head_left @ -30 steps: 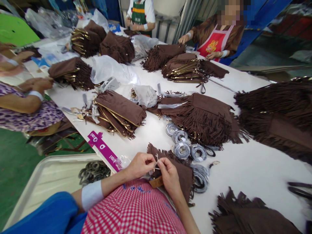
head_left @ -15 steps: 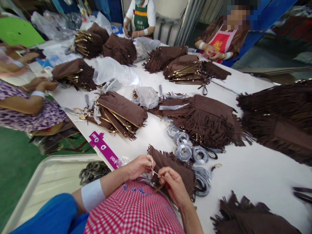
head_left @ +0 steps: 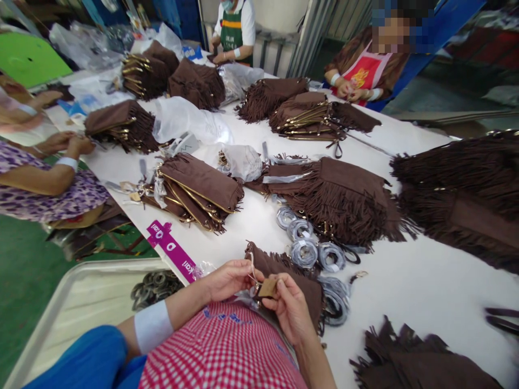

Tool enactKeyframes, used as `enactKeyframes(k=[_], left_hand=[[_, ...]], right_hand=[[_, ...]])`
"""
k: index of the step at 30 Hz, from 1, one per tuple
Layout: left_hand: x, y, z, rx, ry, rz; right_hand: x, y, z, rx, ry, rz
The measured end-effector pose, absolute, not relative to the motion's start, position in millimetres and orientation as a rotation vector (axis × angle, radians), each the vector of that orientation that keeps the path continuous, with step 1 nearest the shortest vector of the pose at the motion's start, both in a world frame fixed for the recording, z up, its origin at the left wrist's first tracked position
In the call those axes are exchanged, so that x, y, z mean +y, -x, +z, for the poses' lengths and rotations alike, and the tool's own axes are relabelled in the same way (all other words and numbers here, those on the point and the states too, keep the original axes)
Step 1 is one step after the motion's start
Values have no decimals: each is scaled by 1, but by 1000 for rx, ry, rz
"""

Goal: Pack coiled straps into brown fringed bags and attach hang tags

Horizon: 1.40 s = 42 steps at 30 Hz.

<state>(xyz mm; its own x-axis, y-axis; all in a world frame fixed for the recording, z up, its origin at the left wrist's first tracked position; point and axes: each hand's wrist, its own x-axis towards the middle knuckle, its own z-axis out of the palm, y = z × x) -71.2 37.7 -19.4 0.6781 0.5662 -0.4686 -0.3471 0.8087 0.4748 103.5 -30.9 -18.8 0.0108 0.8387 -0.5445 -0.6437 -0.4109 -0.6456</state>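
Pale string (head_left: 253, 266) is pinched in my left hand (head_left: 232, 280), above the near brown fringed bag (head_left: 300, 281). Between finger and thumb, my right hand (head_left: 290, 308) grips a small tan tag (head_left: 268, 288) just right of the left fingertips. The string runs down toward the tag. The bag lies on the white table edge against the red checked apron (head_left: 219, 351), partly hidden by both hands. Coiled grey straps (head_left: 335, 300) lie touching or close to the bag's right end.
Stacks of brown fringed bags (head_left: 203, 181) and plastic bags cover much of the white table (head_left: 405, 292). A pale bin (head_left: 89, 292) with dark rings stands at lower left. Several people work around the table, one in a red apron (head_left: 364, 70).
My right hand has let go of the string end and now holds the tan tag, turned flat toward the camera. My left hand has stayed nearly in place with the string.
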Motion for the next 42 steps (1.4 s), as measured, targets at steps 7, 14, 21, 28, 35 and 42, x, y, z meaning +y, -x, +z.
enactKeyframes(k=[7, 14, 21, 28, 35, 42], left_hand=[[42, 72, -23, 663, -324, 689], [44, 71, -21, 590, -234, 780], [43, 73, -25, 622, -215, 825], [39, 74, -22, 697, -218, 836], [34, 75, -34, 690, -59, 816], [34, 74, -29, 769, -187, 865]], right_hand=[[-27, -103, -26, -95, 1188, 1553], [-26, -100, -32, -556, 1353, 1436], [-27, -107, -25, -1186, 1599, 1032], [-20, -106, -3, -1535, 1523, 801], [-24, -105, -8, -1597, 1503, 770], [-20, -103, -5, -1787, 1485, 605]])
